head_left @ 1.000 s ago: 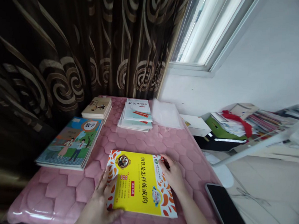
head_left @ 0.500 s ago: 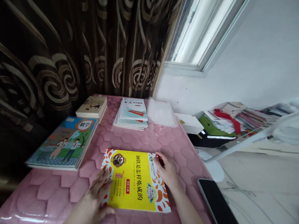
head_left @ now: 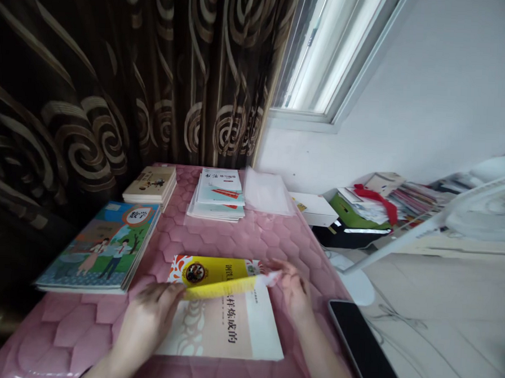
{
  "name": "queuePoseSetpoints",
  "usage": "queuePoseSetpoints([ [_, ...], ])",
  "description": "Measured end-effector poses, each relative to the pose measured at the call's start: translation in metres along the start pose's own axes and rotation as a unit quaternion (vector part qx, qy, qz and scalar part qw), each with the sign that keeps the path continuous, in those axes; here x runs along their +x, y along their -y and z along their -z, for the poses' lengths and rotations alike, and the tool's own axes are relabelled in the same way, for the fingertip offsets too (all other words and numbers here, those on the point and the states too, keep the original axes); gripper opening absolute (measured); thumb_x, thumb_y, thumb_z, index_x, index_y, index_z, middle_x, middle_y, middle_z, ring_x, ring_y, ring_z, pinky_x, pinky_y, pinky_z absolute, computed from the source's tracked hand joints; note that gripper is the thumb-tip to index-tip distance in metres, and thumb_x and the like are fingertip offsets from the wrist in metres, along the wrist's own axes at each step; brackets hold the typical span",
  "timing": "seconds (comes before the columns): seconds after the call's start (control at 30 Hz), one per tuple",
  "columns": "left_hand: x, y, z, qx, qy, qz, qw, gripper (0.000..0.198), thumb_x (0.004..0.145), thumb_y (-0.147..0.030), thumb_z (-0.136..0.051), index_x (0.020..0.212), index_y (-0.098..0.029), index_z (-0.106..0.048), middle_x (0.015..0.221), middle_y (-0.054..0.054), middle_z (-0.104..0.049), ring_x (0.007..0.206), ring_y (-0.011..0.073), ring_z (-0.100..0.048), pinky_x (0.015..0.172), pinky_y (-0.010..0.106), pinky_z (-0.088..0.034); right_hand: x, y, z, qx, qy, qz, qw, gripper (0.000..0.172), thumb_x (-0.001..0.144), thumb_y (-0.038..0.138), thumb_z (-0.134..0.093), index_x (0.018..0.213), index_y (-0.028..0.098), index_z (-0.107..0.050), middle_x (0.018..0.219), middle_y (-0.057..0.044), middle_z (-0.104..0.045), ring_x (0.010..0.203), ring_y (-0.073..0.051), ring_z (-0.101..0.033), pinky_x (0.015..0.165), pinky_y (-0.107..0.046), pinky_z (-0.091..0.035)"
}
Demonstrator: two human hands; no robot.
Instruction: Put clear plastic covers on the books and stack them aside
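A book (head_left: pixel 253 330) with a yellow cover (head_left: pixel 213 288) lies on the pink padded table, its cover raised from the near edge and curling away from me. Beneath it shows a pale title page with large Chinese characters and a light leaf-like pattern. My left hand (head_left: pixel 155 308) is closed on the cover's left end, fingers curled over it. At the right end, my right hand (head_left: pixel 290 284) is closed on the cover's corner, slightly blurred. Left of the book sits a stack of colourful maths textbooks (head_left: pixel 101 249).
Behind are a stack of smaller tan books (head_left: pixel 151 185), a pile of white-and-blue booklets (head_left: pixel 222 193) and a translucent plastic sheet (head_left: pixel 269 192). A black tablet-like slab (head_left: pixel 365 347) lies at the table's right edge. A white fan (head_left: pixel 415 226) stands on the floor beyond.
Both hands have lifted the yellow cover from its near edge, exposing the pale page under it. Before, the cover lay flat with my hands resting at its sides.
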State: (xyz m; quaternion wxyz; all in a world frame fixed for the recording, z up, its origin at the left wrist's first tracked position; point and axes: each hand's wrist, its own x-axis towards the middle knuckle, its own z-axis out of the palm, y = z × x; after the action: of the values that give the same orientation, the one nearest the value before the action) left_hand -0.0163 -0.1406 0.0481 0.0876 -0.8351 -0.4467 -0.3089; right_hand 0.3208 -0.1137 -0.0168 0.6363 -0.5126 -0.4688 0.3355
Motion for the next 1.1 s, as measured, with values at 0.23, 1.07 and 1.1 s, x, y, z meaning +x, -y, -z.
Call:
queuePoseSetpoints([
  [0.23,0.052,0.021,0.001,-0.185,-0.053,0.236,0.952,0.035,0.079,-0.054,-0.063,0.091,-0.022,-0.066,0.085,0.005,-0.074,0.074,0.0203,-0.067,0.069,0.030,-0.054,-0.003,0.016,-0.014,-0.091,0.018,-0.033,0.995,0.042,0.079,0.060,-0.060,0.079,0.018,-0.067,0.081,-0.009,-0.074,0.071,-0.023,-0.068,0.066,-0.033,-0.056],
  [1.07,0.072,0.074,-0.088,-0.232,0.011,0.437,0.869,0.018,0.080,-0.035,-0.054,0.074,-0.019,-0.060,0.075,0.006,-0.070,0.073,0.0204,-0.067,0.065,0.027,-0.047,-0.001,0.048,-0.166,-0.497,0.316,0.231,0.775,0.062,0.091,0.057,-0.047,0.143,0.022,-0.043,0.154,-0.011,-0.036,0.142,-0.040,-0.026,0.110,-0.066,-0.021],
  [1.1,0.079,0.083,-0.092,-0.221,0.006,0.449,0.866,0.017,0.083,-0.031,-0.052,0.078,-0.018,-0.061,0.084,0.009,-0.071,0.084,0.0219,-0.068,0.073,0.028,-0.049,-0.003,0.045,-0.166,-0.496,0.314,0.228,0.776,0.061,0.092,0.055,-0.047,0.144,0.023,-0.042,0.154,-0.011,-0.035,0.142,-0.040,-0.027,0.110,-0.066,-0.021],
])
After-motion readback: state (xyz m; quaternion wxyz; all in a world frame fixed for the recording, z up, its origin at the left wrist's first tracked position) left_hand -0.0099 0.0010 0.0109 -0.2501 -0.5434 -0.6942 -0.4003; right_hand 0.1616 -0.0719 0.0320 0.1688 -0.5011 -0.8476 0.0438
